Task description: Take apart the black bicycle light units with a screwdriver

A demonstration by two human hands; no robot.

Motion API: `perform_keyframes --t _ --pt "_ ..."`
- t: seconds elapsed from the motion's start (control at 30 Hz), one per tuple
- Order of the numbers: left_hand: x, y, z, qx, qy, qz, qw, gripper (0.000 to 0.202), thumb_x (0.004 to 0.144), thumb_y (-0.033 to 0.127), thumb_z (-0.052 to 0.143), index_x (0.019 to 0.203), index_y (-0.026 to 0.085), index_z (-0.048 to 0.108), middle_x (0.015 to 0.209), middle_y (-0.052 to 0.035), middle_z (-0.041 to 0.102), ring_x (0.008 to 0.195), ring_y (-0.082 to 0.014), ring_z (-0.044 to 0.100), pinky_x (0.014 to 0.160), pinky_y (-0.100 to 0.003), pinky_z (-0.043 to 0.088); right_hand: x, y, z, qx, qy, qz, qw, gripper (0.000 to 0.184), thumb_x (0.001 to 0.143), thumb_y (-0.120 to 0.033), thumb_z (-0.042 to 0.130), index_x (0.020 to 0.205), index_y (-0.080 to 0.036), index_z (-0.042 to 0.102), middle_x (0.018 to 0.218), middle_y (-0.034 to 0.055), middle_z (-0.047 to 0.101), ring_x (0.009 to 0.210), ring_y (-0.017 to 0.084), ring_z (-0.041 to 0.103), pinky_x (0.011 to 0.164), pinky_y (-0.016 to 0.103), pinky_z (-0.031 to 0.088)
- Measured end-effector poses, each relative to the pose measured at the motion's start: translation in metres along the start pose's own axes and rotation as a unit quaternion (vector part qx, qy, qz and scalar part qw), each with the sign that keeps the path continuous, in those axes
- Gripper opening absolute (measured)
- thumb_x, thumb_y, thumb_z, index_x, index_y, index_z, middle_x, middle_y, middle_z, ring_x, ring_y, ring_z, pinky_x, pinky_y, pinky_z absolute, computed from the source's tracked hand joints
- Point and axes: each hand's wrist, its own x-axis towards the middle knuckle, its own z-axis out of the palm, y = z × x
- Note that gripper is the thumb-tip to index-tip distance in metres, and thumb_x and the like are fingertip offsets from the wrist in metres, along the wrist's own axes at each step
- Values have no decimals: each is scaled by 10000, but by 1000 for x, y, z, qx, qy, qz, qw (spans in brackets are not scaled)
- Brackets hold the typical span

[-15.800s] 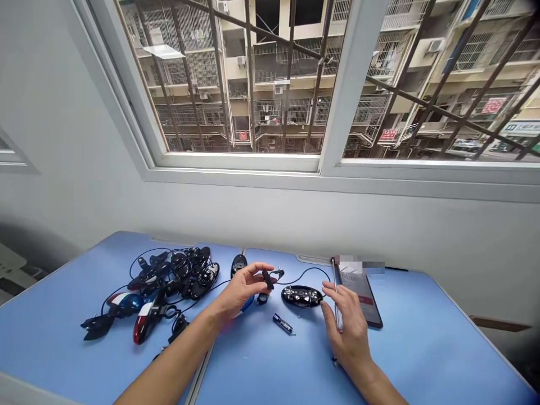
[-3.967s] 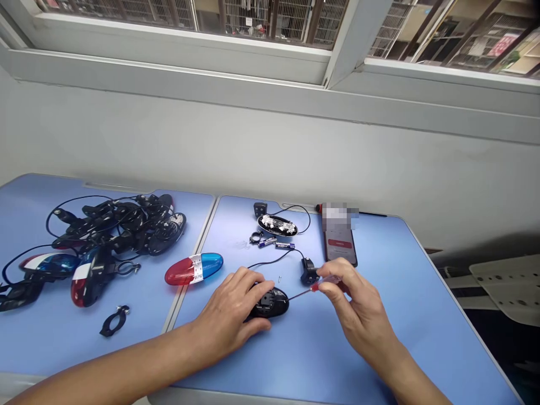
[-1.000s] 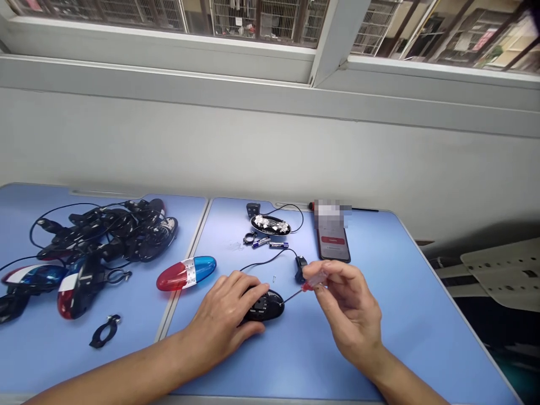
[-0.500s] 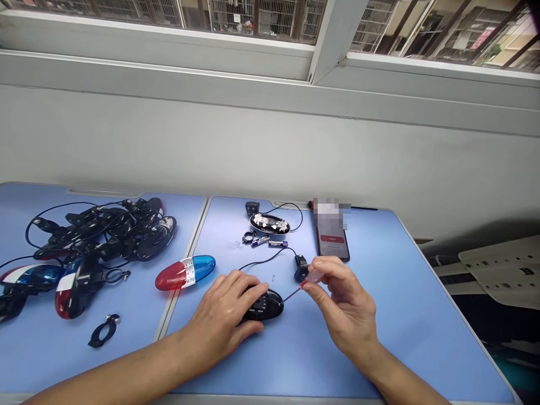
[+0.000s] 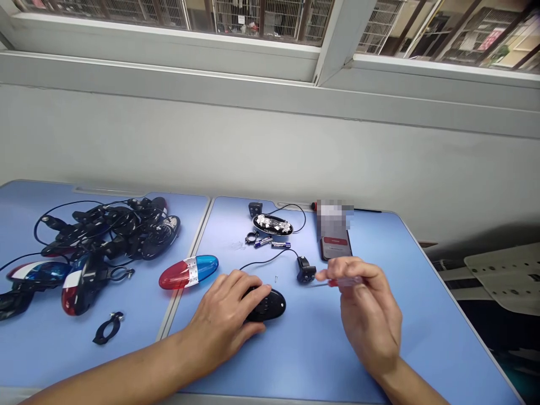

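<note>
My left hand [image 5: 230,309] grips a black oval housing [image 5: 274,305] against the blue table [image 5: 312,349], covering its left part. A screwdriver [image 5: 335,282] with a clear and red handle lies in the fingers of my right hand [image 5: 371,309], its shaft pointing left, apart from the housing. Just beyond the housing is a small screw [image 5: 276,278]. A black switch unit [image 5: 305,271] on a cable sits near the screwdriver tip. To the left of my left hand lies a red and blue light cover [image 5: 188,273].
An opened oval unit [image 5: 273,225] lies at the back with batteries [image 5: 280,245] and a ring clamp [image 5: 252,237]. A phone [image 5: 336,247] rests at the back right. Tangled black bicycle-light units [image 5: 122,225] and another clamp [image 5: 108,328] occupy the left.
My right hand has drawn the screwdriver away from the housing, to the right, and its shaft now lies more level. My left hand keeps its hold. The view has shifted slightly.
</note>
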Motion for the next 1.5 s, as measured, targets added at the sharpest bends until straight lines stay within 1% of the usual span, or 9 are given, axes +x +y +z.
perform_keyframes --t 0.13,0.23,0.33,0.57,0.83,1.07,1.2,1.37,1.5 --pt "-1 4 -5 120 115 66 984 322 914 54 532 1199 184 603 1113 -85 698 1043 -251 579 860 -388 397 -1 -3 0 -15 -62 134 989 151 991 -285 427 976 -248 573 807 1 563 584 108 505 467 220 412" --pt "0 4 -8 182 164 113 963 337 949 27 440 1164 175 653 1086 -78 724 1028 -227 591 897 -379 369 -2 5 4 -116 -188 283 933 150 929 -315 550 1040 -220 585 813 0 579 563 94 472 475 220 399" --pt "1 2 -8 220 182 121 951 324 969 74 445 1157 194 680 1073 -61 736 1013 -217 593 913 -374 354 -3 17 11 -136 -223 344 902 272 877 -318 617 1126 -212 588 809 -8 601 561 87 477 489 218 396" --pt "13 0 -6 311 161 227 909 268 930 163 551 1125 242 717 1129 -5 720 991 -181 602 839 -337 392 2 30 23 105 -225 465 850 305 731 -276 625 996 -138 686 744 6 631 498 76 553 325 163 246" --pt "24 -2 -18 411 95 336 842 340 883 323 646 1220 345 676 1187 25 689 1067 -171 564 905 -299 407 10 32 22 238 -136 470 839 224 606 -181 671 823 -125 687 723 12 637 536 68 540 344 139 330" --pt "37 -2 -17 410 94 331 845 314 922 163 516 1156 258 703 1142 4 717 1020 -181 585 874 -335 393 12 29 23 223 -144 462 846 161 621 -143 612 780 -127 632 685 -2 605 541 72 563 371 143 327" --pt "42 -2 -20 386 127 212 889 402 938 126 516 1310 261 592 1091 -50 735 998 -232 635 890 -396 382 10 33 23 156 -126 421 885 235 714 -162 585 946 -139 611 709 -3 653 454 61 491 373 175 238" --pt "40 -4 -16 257 120 79 956 434 938 220 571 1367 234 504 1092 -100 716 985 -277 633 835 -411 421 7 36 20 35 -118 330 936 317 757 -148 614 1068 -185 665 651 -57 604 462 87 461 498 241 373" --pt "30 -7 -8 139 101 39 984 458 930 322 602 1366 240 487 1112 -102 698 989 -280 621 801 -407 461 6 36 16 -192 -142 158 958 272 812 -159 591 1034 -221 735 828 36 714 717 189 628 711 335 470"
